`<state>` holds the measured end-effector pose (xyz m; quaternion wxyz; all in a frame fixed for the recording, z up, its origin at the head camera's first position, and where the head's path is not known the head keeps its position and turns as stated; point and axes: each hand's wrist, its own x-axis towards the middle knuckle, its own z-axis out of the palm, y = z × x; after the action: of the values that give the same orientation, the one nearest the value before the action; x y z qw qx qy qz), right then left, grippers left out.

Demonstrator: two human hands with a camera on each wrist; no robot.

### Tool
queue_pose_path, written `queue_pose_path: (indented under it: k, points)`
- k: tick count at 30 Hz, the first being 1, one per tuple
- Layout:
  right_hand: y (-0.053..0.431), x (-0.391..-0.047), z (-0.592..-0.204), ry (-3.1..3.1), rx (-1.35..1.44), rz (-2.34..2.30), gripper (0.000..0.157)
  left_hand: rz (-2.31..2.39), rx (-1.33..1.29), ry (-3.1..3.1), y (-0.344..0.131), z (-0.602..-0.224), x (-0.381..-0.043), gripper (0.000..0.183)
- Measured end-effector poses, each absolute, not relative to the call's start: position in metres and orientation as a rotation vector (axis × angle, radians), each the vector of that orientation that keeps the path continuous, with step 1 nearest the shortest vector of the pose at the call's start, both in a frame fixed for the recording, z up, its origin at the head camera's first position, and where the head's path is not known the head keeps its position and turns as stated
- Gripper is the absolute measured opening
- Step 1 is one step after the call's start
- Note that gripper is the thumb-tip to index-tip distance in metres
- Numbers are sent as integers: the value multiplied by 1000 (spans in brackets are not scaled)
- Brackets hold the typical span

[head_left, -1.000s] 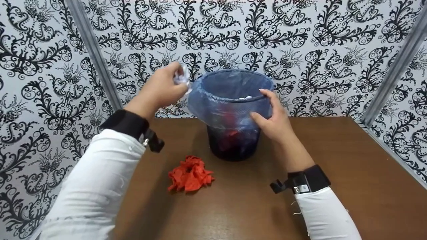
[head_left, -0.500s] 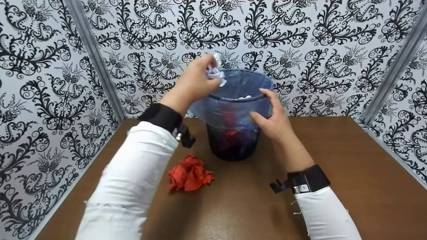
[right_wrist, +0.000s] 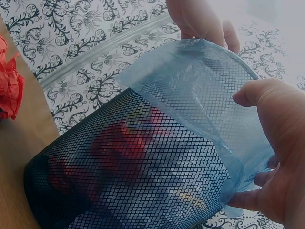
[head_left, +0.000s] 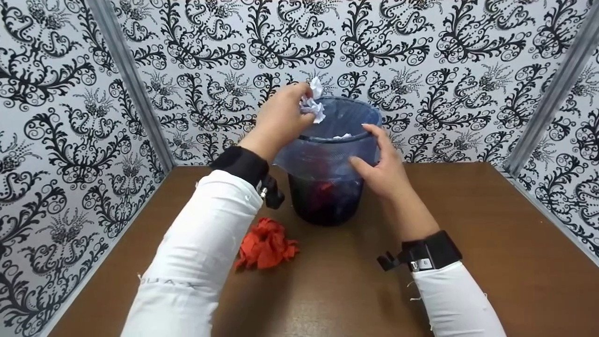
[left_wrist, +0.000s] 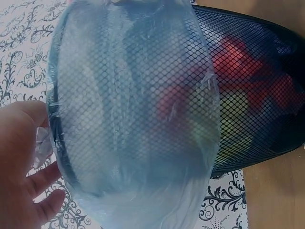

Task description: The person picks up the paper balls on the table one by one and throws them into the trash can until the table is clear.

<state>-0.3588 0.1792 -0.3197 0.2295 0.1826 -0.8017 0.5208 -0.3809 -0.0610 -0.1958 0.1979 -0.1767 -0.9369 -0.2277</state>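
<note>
In the head view my left hand [head_left: 283,114] pinches a crumpled white paper [head_left: 312,104] over the left part of the bin's mouth. The black mesh bin [head_left: 325,201] stands upright, its rim covered by a translucent blue liner bag [head_left: 327,159] folded down outside. My right hand [head_left: 386,164] grips the rim at the right, thumb against the liner's outer side and fingers over the edge. Through the mesh, in the right wrist view, red crumpled paper [right_wrist: 121,148] and whitish pieces show inside. The left wrist view also shows yellowish paper [left_wrist: 233,119] in the bin.
A red crumpled paper [head_left: 267,244] lies on the brown table [head_left: 337,290], in front of the bin and to its left, partly behind the left forearm. Patterned wall panels [head_left: 444,84] stand close behind the bin and along both sides.
My left hand has moved right with the white paper, from left of the bin to over its mouth. The right hand has kept its grip on the rim.
</note>
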Motion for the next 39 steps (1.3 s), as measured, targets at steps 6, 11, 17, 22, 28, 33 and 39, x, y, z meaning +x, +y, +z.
queue_pose_path:
  k: [6,11,17,22,28,33,39]
  points:
    - [180,-359,-322,-2208,521,1425,75,-519,-416,-2628,-57,-199,-383,54]
    - [178,-358,-322,-2209,531,1448,75,-466,-360,-2577,-62,-200,-382,75]
    - [178,-361,-322,-2168,547,1409,72,-503,-382,-2552,-81,-198,-375,78]
    - [179,-360,-321,-2180,544,1404,73,-517,-411,-2544,-106,-203,-366,77]
    - [179,-359,-321,-2196,525,1434,77,-558,-476,-2510,-146,-223,-357,77]
    - [179,-360,-322,-2207,512,1448,76,-570,-521,-2527,-180,-253,-348,75]
    - [179,-361,-322,-2206,509,1441,74,-607,-573,-2674,-207,-299,-329,74]
